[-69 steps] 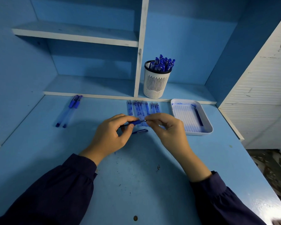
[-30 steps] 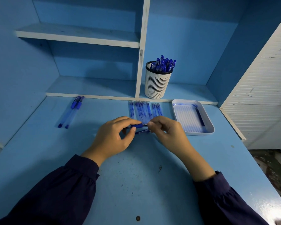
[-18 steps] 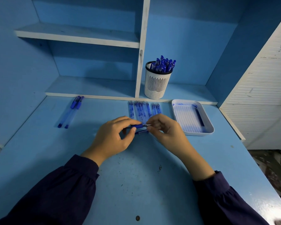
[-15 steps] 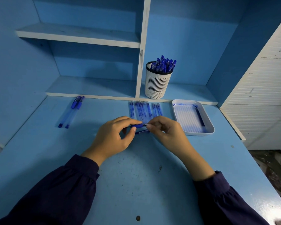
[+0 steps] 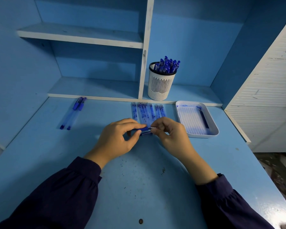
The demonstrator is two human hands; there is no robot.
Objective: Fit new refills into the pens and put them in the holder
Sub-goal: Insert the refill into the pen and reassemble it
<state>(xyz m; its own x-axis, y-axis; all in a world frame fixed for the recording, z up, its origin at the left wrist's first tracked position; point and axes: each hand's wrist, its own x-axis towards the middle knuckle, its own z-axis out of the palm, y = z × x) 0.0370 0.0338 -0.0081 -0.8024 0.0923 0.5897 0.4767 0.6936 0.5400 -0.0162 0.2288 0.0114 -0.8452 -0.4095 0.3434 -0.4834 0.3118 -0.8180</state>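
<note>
Well in front of the pen holder (image 5: 160, 86), over the blue surface (image 5: 139, 179): left hand (image 5: 117, 138) curled round a blue pen (image 5: 143, 129) held crosswise, right hand (image 5: 170, 134) pinching its silvery tip end, fingertips of both nearly meeting. Just beneath the pen, a short dark-blue part (image 5: 145, 133), kind unclear. Closer to the holder, a row of refills (image 5: 147, 112) flat on the surface. Front-right of the holder, a white tray (image 5: 213, 129); well to its front-left, two pens (image 5: 73, 115) side by side. In the holder itself, upright blue pens (image 5: 168, 66).
</note>
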